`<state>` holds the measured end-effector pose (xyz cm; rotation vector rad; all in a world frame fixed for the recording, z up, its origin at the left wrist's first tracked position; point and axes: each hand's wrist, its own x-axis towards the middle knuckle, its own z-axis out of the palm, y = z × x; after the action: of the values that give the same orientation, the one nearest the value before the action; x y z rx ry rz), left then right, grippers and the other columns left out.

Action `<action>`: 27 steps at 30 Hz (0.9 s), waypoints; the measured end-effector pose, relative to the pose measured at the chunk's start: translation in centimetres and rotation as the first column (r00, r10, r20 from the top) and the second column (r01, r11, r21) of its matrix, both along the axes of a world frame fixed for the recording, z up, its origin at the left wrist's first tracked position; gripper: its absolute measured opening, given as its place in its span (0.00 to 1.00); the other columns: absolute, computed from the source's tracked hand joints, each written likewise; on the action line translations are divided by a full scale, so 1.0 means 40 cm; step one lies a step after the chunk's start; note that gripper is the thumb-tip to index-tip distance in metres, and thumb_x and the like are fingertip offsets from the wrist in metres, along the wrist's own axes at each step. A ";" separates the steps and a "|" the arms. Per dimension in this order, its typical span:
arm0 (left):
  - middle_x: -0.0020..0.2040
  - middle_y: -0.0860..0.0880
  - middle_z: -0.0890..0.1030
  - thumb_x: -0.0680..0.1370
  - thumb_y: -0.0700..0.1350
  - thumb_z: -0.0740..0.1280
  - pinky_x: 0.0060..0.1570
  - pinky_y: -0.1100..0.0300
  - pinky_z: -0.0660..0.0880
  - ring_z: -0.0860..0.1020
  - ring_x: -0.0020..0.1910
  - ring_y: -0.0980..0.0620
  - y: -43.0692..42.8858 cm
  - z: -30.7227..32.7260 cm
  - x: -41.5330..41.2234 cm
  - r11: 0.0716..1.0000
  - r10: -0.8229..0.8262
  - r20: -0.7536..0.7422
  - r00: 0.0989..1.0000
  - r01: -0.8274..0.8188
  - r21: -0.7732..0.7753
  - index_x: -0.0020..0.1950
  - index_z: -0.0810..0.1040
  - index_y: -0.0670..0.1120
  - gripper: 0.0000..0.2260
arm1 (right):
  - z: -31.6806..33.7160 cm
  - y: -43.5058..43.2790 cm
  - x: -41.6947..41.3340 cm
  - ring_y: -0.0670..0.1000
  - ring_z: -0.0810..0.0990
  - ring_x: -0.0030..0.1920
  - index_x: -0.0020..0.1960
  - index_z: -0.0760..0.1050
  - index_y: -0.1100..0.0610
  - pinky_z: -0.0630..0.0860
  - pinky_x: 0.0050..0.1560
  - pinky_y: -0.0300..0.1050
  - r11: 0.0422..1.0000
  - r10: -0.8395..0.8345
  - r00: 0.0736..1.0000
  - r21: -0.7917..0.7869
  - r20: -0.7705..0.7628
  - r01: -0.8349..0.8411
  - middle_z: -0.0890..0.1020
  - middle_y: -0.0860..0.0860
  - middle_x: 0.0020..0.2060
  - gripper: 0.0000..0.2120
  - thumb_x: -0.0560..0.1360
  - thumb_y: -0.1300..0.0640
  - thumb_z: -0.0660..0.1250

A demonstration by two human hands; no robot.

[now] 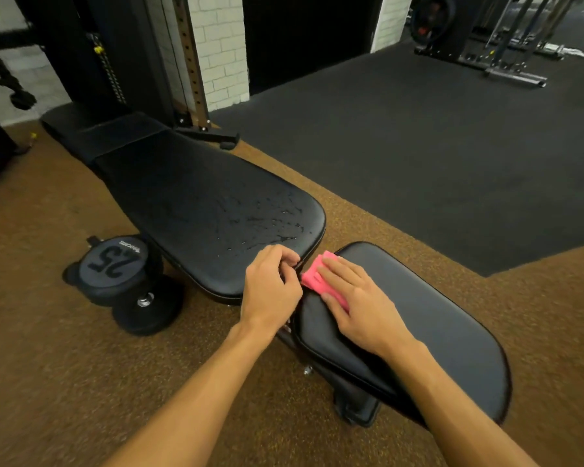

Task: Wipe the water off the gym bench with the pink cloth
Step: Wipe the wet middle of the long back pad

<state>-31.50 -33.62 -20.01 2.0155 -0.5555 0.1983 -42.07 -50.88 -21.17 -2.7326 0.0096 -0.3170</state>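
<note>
Pink cloth (312, 276) folded small, lying on the near-left end of the seat pad (435, 332), right at the gap to the back pad (189, 203). Long axis of the cloth running from the pad gap back toward the wearer, roughly along the seat's left edge.

Right hand (354, 306) laid flat on top of the cloth, palm down, fingers extended and slightly spread, pressing rather than pinching; forearm entering from lower right, crossing the seat pad. Far and left part of the cloth showing past the fingertips.

Left hand (272, 284) resting on the near end of the back pad, fingers curled in loosely at the pad's rim; whether anything is gripped, cannot tell. Forearm entering from lower centre.

Water droplets (260, 217) scattered over the near part of the back pad, just beyond the left hand. Bench long axis running from upper left to lower right.

Dumbbell (122, 278) marked 25 on brown floor, left of the bench. Black rubber mat (435, 146) to the right.
</note>
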 end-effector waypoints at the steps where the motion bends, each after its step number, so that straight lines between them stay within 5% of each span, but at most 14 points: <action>1: 0.46 0.56 0.80 0.77 0.32 0.64 0.51 0.63 0.75 0.78 0.48 0.57 0.015 0.008 0.025 0.999 -0.039 0.037 0.999 0.038 0.038 0.49 0.80 0.49 0.12 | 0.001 0.008 -0.001 0.50 0.60 0.83 0.82 0.68 0.53 0.59 0.83 0.49 0.999 -0.039 0.999 -0.001 -0.001 0.039 0.65 0.47 0.82 0.25 0.87 0.48 0.62; 6: 0.55 0.56 0.80 0.79 0.39 0.67 0.60 0.58 0.71 0.75 0.58 0.54 0.084 0.047 0.164 0.957 -0.173 0.096 0.980 0.144 0.253 0.56 0.81 0.51 0.10 | 0.001 0.057 0.012 0.50 0.50 0.86 0.86 0.56 0.49 0.45 0.85 0.49 0.959 -0.276 0.959 -0.079 -0.065 0.271 0.55 0.47 0.86 0.31 0.87 0.39 0.55; 10: 0.69 0.52 0.78 0.82 0.47 0.66 0.73 0.51 0.65 0.71 0.71 0.51 0.115 0.071 0.271 0.883 -0.252 0.011 0.968 0.226 0.411 0.70 0.78 0.50 0.16 | 0.018 0.082 0.039 0.48 0.52 0.85 0.86 0.56 0.50 0.43 0.83 0.41 0.938 -0.347 0.933 -0.007 -0.101 0.348 0.58 0.47 0.85 0.31 0.87 0.41 0.57; 13: 0.78 0.49 0.72 0.84 0.50 0.64 0.79 0.47 0.60 0.66 0.78 0.48 0.117 0.071 0.331 0.831 -0.278 -0.028 0.960 0.255 0.494 0.78 0.72 0.48 0.22 | 0.029 0.101 0.041 0.47 0.54 0.85 0.85 0.60 0.49 0.47 0.82 0.39 0.922 -0.379 0.921 0.048 -0.087 0.384 0.61 0.45 0.84 0.28 0.87 0.44 0.58; 19: 0.85 0.47 0.60 0.87 0.54 0.58 0.83 0.43 0.48 0.55 0.84 0.47 0.125 0.022 0.394 0.770 -0.272 -0.079 0.959 0.266 0.579 0.84 0.64 0.49 0.25 | 0.027 0.133 0.024 0.49 0.67 0.80 0.80 0.71 0.52 0.63 0.81 0.51 0.887 -0.443 0.897 0.146 0.005 0.437 0.73 0.47 0.78 0.21 0.87 0.54 0.62; 23: 0.85 0.49 0.59 0.87 0.54 0.57 0.84 0.46 0.44 0.52 0.85 0.51 0.143 -0.013 0.408 0.776 -0.312 -0.047 0.949 0.283 0.563 0.84 0.64 0.50 0.24 | 0.034 0.131 0.040 0.48 0.73 0.75 0.77 0.75 0.52 0.68 0.77 0.48 0.834 -0.516 0.852 0.280 0.092 0.475 0.78 0.48 0.73 0.20 0.86 0.55 0.65; 27: 0.84 0.52 0.61 0.86 0.56 0.59 0.84 0.47 0.44 0.53 0.85 0.54 0.131 -0.028 0.424 0.804 -0.303 -0.039 0.952 0.277 0.526 0.83 0.67 0.53 0.25 | 0.061 0.127 0.143 0.44 0.76 0.73 0.74 0.77 0.51 0.70 0.75 0.42 0.840 -0.456 0.867 0.420 0.202 0.344 0.80 0.44 0.71 0.17 0.86 0.56 0.66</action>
<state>-14.53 -28.40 -21.14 2.4185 -1.0311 -0.1124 -36.34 -45.79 -18.73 -2.2576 0.5234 -0.7591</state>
